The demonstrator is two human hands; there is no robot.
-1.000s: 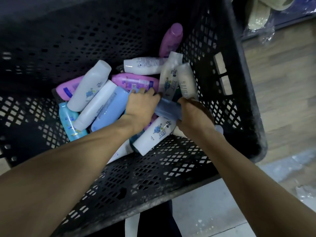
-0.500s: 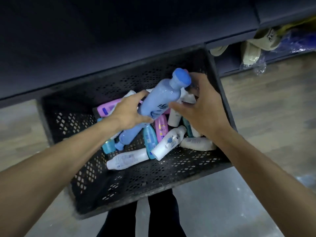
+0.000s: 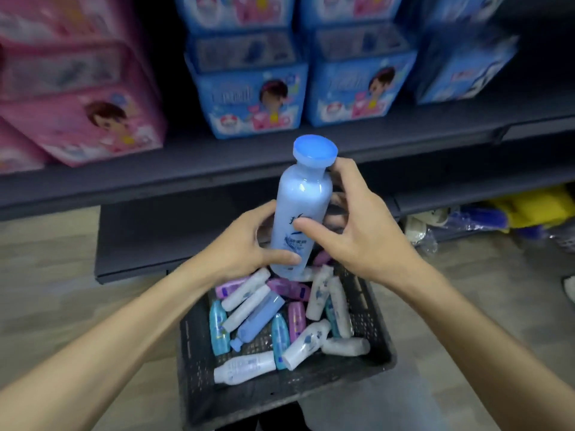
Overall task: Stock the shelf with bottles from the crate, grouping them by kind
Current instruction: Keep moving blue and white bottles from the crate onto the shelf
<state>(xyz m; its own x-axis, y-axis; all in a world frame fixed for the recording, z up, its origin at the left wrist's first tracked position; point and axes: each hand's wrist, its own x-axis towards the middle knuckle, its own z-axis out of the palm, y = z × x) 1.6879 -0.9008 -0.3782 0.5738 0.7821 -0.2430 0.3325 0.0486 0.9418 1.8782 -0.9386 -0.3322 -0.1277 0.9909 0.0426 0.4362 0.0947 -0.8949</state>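
Head view: both my hands, left [image 3: 245, 244] and right [image 3: 354, 231], grip the tall pale-blue plastic bottle [image 3: 298, 219] above the black crate [image 3: 382, 346]; it looks smooth and slippery, so mid-body suits best.

A pale blue bottle [image 3: 300, 213] is showing a brighter blue cap at frame centre. Below, the black perforated crate [image 3: 378, 334] is holding white, purple, teal and blue bottles. Pink boxes [image 3: 77, 98] are sitting upper left, blue boxes [image 3: 249, 98] upper centre.

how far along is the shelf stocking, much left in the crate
Early on, it seems. No loose bottles show on the shelf, only blue and pink boxes. In hand: the left hand and right hand both grip one tall blue bottle, upright above the crate. Left: over a dozen white, blue, teal and purple bottles lie jumbled inside, unsorted.
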